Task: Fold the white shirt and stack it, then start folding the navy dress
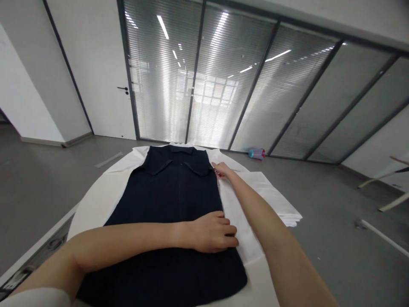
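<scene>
A dark navy sleeveless garment (172,194) with a collar and two flaps lies spread out over white fabric (238,204). Across the dark cloth reaches my left arm, and my left hand (217,232) has its fingers curled at the garment's right edge; the thumb is hidden. Farther up the same side, my right hand (223,169) is closed in a pinch beside the armhole. A bit of red shows under its fingers, too small to identify. Both layers rest on a round whitish table (87,204).
White fabric sleeves hang past the table's far left and right. A blue-and-red patterned bundle (256,154) lies on the floor by the glass partition (217,76). Wooden legs (394,201) stand at far right. A white-edged frame (38,247) sits at lower left.
</scene>
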`<state>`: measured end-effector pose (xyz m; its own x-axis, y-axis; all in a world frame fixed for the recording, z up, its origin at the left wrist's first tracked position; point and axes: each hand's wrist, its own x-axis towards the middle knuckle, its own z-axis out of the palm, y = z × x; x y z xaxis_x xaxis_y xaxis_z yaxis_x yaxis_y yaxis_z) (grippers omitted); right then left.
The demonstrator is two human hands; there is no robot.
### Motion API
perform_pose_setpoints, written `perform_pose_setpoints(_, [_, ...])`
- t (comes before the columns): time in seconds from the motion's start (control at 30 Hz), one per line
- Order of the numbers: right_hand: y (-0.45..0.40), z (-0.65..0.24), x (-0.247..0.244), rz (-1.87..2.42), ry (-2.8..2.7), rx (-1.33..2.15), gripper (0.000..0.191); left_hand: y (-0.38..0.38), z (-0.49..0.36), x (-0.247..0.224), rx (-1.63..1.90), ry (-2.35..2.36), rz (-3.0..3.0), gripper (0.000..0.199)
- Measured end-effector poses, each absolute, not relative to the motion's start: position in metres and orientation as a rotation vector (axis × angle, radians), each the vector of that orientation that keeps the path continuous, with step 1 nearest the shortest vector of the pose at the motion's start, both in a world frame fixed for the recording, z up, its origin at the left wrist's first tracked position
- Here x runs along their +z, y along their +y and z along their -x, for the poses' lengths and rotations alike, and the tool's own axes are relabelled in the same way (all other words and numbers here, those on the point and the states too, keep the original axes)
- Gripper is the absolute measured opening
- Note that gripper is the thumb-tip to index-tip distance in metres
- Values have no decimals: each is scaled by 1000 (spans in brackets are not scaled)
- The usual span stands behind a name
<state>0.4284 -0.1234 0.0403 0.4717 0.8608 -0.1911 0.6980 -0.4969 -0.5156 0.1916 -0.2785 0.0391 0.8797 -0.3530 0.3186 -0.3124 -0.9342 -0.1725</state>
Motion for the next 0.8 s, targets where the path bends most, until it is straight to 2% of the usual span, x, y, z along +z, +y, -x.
perform_pose_setpoints(0.2, [-68,-437,29,2387,-1209,450,51,-273,-147,33,-641,486,2921,20])
perform_pose_setpoints(0.37, [-28,-438,18,2413,-1129,317,59,-266,-127,21,-670,411,2940,14])
perform_pose_setpoints(0.57, [4,-442,16,2452,-1078,313,66,-265,-114,21,-727,400,3044,12])
perform_pose_setpoints(0.67, [11,-442,20,2459,-1105,293,59,-267,-110,29,-678,295,3139,19])
perform_pose_setpoints(0.8, [17,-428,33,2425,-1193,191,41,-269,-104,29,-607,305,3147,11])
